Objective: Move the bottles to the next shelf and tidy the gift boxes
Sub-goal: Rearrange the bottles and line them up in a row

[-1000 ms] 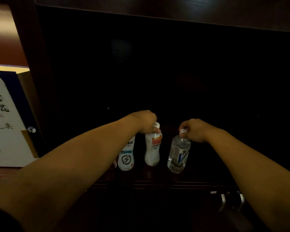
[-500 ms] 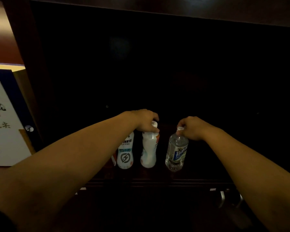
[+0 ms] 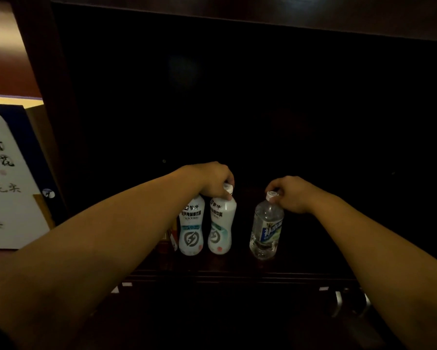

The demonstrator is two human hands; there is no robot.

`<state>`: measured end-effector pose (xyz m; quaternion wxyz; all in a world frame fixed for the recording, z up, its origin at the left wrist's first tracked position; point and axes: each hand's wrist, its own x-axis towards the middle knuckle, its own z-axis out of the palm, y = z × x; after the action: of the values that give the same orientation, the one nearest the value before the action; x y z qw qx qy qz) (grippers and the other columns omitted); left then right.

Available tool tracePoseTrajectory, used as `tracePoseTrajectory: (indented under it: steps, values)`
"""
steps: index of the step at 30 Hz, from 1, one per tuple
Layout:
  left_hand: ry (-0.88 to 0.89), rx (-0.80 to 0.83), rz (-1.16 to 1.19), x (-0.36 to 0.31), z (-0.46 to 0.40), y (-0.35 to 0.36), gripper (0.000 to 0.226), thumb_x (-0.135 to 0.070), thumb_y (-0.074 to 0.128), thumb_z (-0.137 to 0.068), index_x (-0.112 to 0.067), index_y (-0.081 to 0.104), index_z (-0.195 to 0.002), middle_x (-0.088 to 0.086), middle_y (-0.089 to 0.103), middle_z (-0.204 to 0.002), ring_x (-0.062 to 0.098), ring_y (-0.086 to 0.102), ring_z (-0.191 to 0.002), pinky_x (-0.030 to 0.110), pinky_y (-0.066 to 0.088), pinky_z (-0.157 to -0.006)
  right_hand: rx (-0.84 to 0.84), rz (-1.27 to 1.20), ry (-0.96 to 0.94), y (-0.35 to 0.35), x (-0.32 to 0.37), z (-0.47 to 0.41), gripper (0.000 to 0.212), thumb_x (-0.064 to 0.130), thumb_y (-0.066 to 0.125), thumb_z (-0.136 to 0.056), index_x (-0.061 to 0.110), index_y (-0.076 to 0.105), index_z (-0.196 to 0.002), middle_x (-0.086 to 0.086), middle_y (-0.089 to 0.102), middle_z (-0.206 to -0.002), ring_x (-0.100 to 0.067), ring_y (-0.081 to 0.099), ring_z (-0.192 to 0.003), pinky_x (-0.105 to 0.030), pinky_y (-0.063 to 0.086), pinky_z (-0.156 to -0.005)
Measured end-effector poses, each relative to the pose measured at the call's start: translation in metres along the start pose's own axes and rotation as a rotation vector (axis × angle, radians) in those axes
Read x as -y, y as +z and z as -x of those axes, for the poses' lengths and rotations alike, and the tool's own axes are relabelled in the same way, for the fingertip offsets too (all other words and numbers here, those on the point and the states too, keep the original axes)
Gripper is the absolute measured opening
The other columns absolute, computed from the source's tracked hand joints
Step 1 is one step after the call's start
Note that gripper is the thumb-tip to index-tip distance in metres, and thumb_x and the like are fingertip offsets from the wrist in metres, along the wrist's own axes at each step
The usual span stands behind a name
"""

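Observation:
Three bottles stand upright on a dark wooden shelf [image 3: 237, 270]. Two are white drink bottles side by side, one on the left [image 3: 190, 227] and one on the right [image 3: 221, 224]. A clear water bottle [image 3: 266, 228] with a blue label stands further right. My left hand [image 3: 212, 181] grips the cap of the right white bottle. My right hand [image 3: 293, 194] pinches the clear bottle at its white cap. A white and navy gift box [image 3: 8, 178] with black calligraphy stands in the neighbouring compartment at far left.
A dark wooden divider [image 3: 48, 109] separates the two compartments. The back of this shelf is black and unlit. A small reddish item [image 3: 172, 238] shows behind my left forearm. Metal handles [image 3: 338, 303] glint below the shelf edge at lower right.
The right white bottle has turned about its axis under my left hand, so its label now faces forward. The clear bottle and my right hand have hardly moved.

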<state>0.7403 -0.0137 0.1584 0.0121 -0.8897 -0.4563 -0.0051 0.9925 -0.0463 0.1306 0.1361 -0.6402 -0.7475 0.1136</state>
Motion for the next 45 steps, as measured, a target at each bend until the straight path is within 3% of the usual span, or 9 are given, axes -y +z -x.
tracePoseTrajectory:
  steps: [6, 8, 11, 16, 22, 30, 37, 45]
  values:
    - [-0.077, -0.072, -0.040, -0.001, 0.001, 0.006, 0.047, -0.062, 0.066, -0.083, -0.016, 0.070, -0.096, -0.002, 0.068, -0.086, 0.016, 0.062, -0.081, 0.030, 0.046, -0.064, -0.015, 0.014, -0.016, 0.005, 0.006, -0.004, 0.021, 0.027, 0.068, -0.092, 0.030, 0.067, -0.113, 0.007, 0.064, -0.100, -0.014, 0.063, -0.098, -0.027, 0.051, -0.077]
    - [-0.071, -0.076, 0.024, 0.002, 0.003, 0.009, 0.052, -0.059, 0.070, -0.081, -0.018, 0.068, -0.112, -0.003, 0.069, -0.102, 0.017, 0.063, -0.091, 0.028, 0.046, -0.069, -0.011, 0.012, -0.013, 0.005, 0.006, -0.004, 0.020, 0.027, 0.069, -0.091, 0.031, 0.067, -0.111, 0.009, 0.063, -0.097, -0.013, 0.063, -0.096, -0.026, 0.050, -0.075]
    - [-0.017, -0.041, 0.159, 0.006, 0.008, 0.011, 0.061, -0.040, 0.076, -0.083, -0.024, 0.054, -0.137, -0.001, 0.061, -0.128, 0.018, 0.060, -0.109, 0.032, 0.051, -0.085, -0.009, 0.015, -0.016, 0.005, 0.006, -0.004, 0.018, 0.027, 0.068, -0.091, 0.032, 0.067, -0.109, 0.011, 0.063, -0.094, -0.013, 0.064, -0.095, -0.025, 0.051, -0.074]
    - [0.007, -0.065, 0.164, 0.001, 0.007, 0.011, 0.048, -0.039, 0.075, -0.085, -0.023, 0.061, -0.128, -0.003, 0.064, -0.120, 0.009, 0.054, -0.093, 0.027, 0.046, -0.078, -0.019, 0.024, -0.006, 0.005, 0.007, -0.004, 0.025, 0.026, 0.069, -0.091, 0.030, 0.066, -0.115, 0.013, 0.059, -0.091, -0.014, 0.063, -0.097, -0.023, 0.047, -0.071]
    - [-0.009, -0.099, 0.171, -0.007, 0.005, 0.014, 0.050, -0.038, 0.074, -0.086, -0.019, 0.060, -0.130, 0.001, 0.063, -0.125, 0.018, 0.059, -0.111, 0.036, 0.051, -0.090, -0.061, 0.031, 0.013, 0.010, 0.011, -0.005, 0.028, 0.028, 0.068, -0.092, 0.028, 0.065, -0.120, 0.007, 0.059, -0.096, -0.015, 0.062, -0.096, -0.026, 0.048, -0.074]
    - [-0.026, -0.147, 0.196, -0.014, 0.001, 0.020, 0.050, -0.037, 0.073, -0.088, -0.018, 0.059, -0.132, 0.002, 0.061, -0.129, 0.020, 0.057, -0.116, 0.038, 0.050, -0.095, -0.110, 0.073, 0.003, 0.015, 0.015, -0.004, 0.031, 0.029, 0.068, -0.092, 0.026, 0.065, -0.122, -0.002, 0.066, -0.113, -0.018, 0.063, -0.100, -0.028, 0.049, -0.076]
    - [-0.047, -0.190, 0.185, -0.017, 0.000, 0.024, 0.049, -0.036, 0.071, -0.089, -0.019, 0.058, -0.133, 0.003, 0.060, -0.130, 0.021, 0.056, -0.117, 0.037, 0.049, -0.094, -0.119, 0.088, 0.023, 0.016, 0.016, -0.007, 0.031, 0.030, 0.071, -0.089, 0.028, 0.066, -0.119, -0.002, 0.068, -0.110, -0.013, 0.058, -0.089, -0.025, 0.045, -0.070]
    - [-0.047, -0.242, 0.254, -0.016, 0.014, 0.031, 0.067, -0.039, 0.069, -0.091, -0.014, 0.044, -0.147, 0.008, 0.050, -0.143, 0.025, 0.049, -0.129, 0.034, 0.042, -0.103, -0.135, 0.110, 0.052, 0.023, 0.020, -0.001, 0.043, 0.029, 0.070, -0.090, 0.026, 0.060, -0.133, -0.006, 0.064, -0.128, -0.023, 0.062, -0.111, -0.027, 0.047, -0.079]
